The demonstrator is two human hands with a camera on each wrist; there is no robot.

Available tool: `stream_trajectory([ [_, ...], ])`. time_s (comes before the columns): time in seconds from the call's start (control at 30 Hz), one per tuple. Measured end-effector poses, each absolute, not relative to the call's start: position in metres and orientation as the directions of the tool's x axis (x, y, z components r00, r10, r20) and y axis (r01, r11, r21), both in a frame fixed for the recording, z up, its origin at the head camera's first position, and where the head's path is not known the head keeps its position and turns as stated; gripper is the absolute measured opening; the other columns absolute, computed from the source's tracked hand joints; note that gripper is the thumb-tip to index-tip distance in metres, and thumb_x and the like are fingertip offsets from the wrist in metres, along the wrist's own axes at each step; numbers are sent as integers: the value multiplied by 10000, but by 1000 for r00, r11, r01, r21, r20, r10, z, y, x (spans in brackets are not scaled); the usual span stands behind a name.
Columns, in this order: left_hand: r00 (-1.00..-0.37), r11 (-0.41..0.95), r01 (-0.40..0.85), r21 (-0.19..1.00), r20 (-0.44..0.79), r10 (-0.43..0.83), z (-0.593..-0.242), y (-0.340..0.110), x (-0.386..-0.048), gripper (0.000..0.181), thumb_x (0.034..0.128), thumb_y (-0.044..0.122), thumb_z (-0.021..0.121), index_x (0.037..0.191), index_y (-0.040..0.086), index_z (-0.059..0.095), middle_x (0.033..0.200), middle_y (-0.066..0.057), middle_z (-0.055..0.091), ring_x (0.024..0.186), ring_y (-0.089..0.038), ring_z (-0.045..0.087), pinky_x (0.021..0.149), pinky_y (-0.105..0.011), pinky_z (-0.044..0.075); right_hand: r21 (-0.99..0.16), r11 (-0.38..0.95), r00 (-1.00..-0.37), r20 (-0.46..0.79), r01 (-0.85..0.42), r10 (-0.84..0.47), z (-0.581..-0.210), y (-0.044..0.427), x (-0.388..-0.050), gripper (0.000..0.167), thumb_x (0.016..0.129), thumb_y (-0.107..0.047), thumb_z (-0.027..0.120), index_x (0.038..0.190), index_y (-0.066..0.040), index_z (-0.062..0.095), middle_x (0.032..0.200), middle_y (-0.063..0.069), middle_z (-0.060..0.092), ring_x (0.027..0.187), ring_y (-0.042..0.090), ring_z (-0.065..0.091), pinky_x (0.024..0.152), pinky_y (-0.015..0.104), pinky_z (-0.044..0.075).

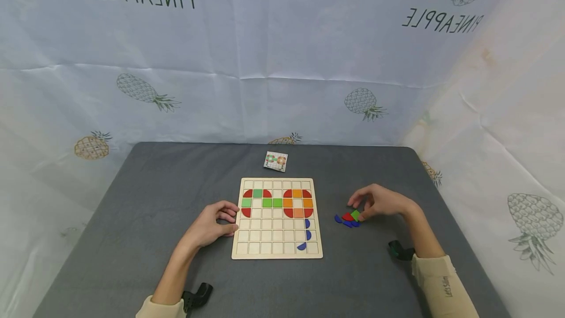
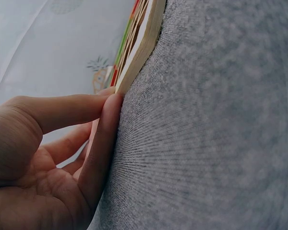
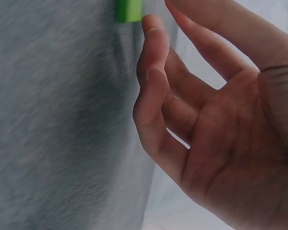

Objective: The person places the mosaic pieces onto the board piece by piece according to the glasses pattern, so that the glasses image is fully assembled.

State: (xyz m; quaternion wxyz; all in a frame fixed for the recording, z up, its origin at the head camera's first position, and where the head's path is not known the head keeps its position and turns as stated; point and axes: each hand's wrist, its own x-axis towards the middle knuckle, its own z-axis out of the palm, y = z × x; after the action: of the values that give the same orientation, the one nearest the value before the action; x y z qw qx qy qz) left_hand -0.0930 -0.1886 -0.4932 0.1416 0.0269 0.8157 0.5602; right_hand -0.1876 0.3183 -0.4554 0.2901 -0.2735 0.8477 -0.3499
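Note:
A pale wooden grid board (image 1: 269, 234) lies flat on the table, with red, green and orange pieces in its upper rows. Three blue rounded pieces (image 1: 308, 235) rest at its lower right. My left hand (image 1: 211, 225) pinches the board's left edge between thumb and finger; the left wrist view shows this grip on the board's side (image 2: 144, 48). Over on the right, my right hand (image 1: 383, 201) hovers with bent, relaxed fingers beside a small pile of loose pieces: a green square (image 1: 355, 215), a red piece (image 1: 347, 217) and several blue ones. Nothing shows between its fingers.
Behind the board lies a small card (image 1: 275, 161) printed with a coloured grid pattern. The dark grey table (image 1: 176, 175) meets a pineapple-print curtain (image 1: 282, 107) at the back. Black wrist devices (image 1: 198, 296) sit below both hands.

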Motion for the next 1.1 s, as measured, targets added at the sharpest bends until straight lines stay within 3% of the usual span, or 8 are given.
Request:
stream_trajectory([
  [0.53, -961, 388, -115, 914, -201, 188, -497, -189, -96, 490, 890, -47, 837, 1333, -72, 630, 1168, -204, 656, 972, -186, 643, 706, -297, 671, -758, 563, -653, -249, -328, -715, -472, 331, -191, 315, 895, -101, 884, 1184, -50, 768, 957, 168, 634, 664, 80, 485, 581, 213, 451],
  [1.1, -960, 379, -116, 918, -202, 194, -497, -189, -96, 490, 892, -58, 831, 1337, -74, 624, 1161, -201, 651, 972, -186, 638, 715, -304, 676, -755, 591, -719, -241, -284, -652, -473, 334, -185, 255, 916, -115, 866, 1138, -35, 771, 919, 100, 649, 704, 56, 508, 594, 202, 443],
])
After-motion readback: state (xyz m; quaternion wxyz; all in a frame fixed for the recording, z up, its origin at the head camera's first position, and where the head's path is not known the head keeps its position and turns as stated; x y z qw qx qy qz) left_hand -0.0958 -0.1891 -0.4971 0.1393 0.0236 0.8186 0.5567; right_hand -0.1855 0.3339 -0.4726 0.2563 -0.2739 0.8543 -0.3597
